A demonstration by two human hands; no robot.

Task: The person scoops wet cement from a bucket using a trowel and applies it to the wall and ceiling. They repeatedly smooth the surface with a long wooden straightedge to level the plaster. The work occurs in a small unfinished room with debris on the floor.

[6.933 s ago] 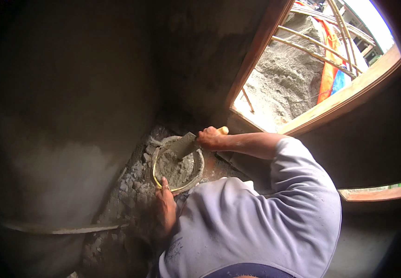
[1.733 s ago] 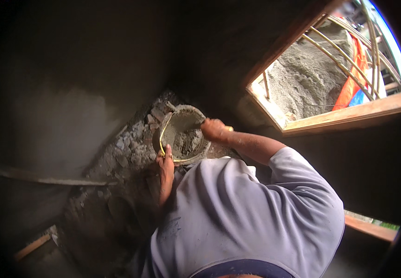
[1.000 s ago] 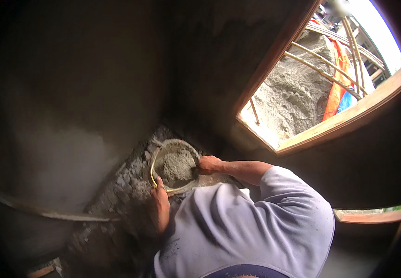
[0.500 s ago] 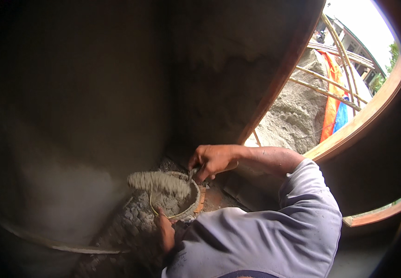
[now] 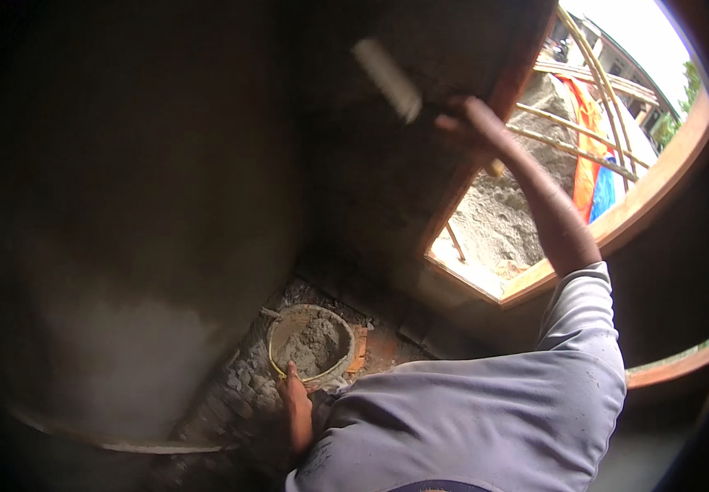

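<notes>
My right hand (image 5: 479, 123), blurred by motion, is raised in front of the dark wall beside the window frame. It grips a trowel (image 5: 387, 79), whose pale blade is smeared and tilts up to the left. How much mortar lies on the blade I cannot tell. Low in the middle, my left hand (image 5: 295, 400) holds the near rim of a round bucket (image 5: 272, 332) with its fingers closed over the edge. Wet grey mortar (image 5: 315, 344) lies inside, and a yellowish handle hangs along the bucket's near left side.
Rubble (image 5: 244, 381) covers the floor around the bucket, with an orange brick (image 5: 359, 348) against its right side. A wooden window frame (image 5: 527, 283) opens on the right; outside are a sand heap (image 5: 494, 217), bamboo poles and an orange tarp (image 5: 588, 148). A plastered wall (image 5: 133, 353) fills the left.
My right hand has lifted the trowel, which carried mortar, from above the bucket up and right to the wall. My left hand has stayed at the bucket's rim.
</notes>
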